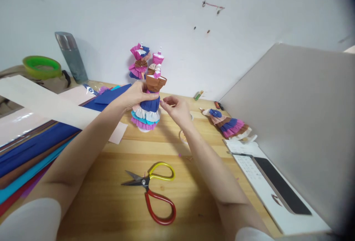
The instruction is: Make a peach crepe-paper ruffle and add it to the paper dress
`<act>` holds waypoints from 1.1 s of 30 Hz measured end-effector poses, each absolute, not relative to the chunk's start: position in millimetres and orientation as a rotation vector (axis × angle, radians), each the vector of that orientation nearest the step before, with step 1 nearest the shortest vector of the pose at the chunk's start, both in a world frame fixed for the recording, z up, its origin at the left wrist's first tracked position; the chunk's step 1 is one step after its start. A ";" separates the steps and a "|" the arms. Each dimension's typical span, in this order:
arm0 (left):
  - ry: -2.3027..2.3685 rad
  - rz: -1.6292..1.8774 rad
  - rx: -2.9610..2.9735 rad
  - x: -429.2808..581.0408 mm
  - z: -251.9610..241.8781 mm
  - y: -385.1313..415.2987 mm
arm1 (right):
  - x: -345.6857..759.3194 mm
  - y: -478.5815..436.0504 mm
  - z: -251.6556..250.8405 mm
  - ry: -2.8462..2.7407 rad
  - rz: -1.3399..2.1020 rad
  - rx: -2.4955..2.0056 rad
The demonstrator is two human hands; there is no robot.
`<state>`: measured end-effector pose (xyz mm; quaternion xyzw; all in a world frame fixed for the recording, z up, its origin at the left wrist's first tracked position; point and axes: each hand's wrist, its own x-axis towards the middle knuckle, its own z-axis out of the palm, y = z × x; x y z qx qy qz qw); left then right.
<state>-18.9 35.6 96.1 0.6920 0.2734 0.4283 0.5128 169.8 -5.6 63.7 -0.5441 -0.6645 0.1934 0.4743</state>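
Note:
A small dress form in a layered crepe-paper dress (150, 105) stands upright on the wooden table. Its top is brown, the middle dark blue, and the ruffles below are white, turquoise and purple. My left hand (139, 93) is closed around its waist from the left, thumb across the front. At the right side of the waist, my right hand (177, 110) has its thumb and fingers pinched together; what they hold, if anything, is too small to make out. Scissors (144, 182) with one yellow and one red handle lie with blades apart nearer to me.
More dressed forms (138, 65) stand against the wall. Another paper dress (230, 124) lies at the right, beyond a white board (266, 189). Coloured paper sheets (41, 148), a flask (72, 57) and a green tape roll (41, 67) are at the left.

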 end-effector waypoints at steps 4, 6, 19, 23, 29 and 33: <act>0.658 1.066 1.680 -19.1 93.2 41.7 | 170.5 -2.1 59.9 -1.619 0.505 -1.310; 0.662 1.078 1.671 -19.0 92.9 41.8 | 171.1 -2.4 60.1 -1.619 0.511 -1.294; 0.720 1.014 1.542 -19.4 102.1 28.4 | 180.3 11.2 64.7 -1.791 0.214 -1.299; 0.720 0.993 1.515 -19.5 101.2 31.5 | 180.8 6.6 67.3 -1.857 0.134 -1.252; 0.734 0.996 1.518 -19.8 103.5 29.5 | 173.5 -10.8 60.9 -1.966 0.046 -1.236; 0.750 0.975 1.512 -19.1 104.0 30.3 | 167.9 -15.6 57.2 -1.942 0.123 -1.224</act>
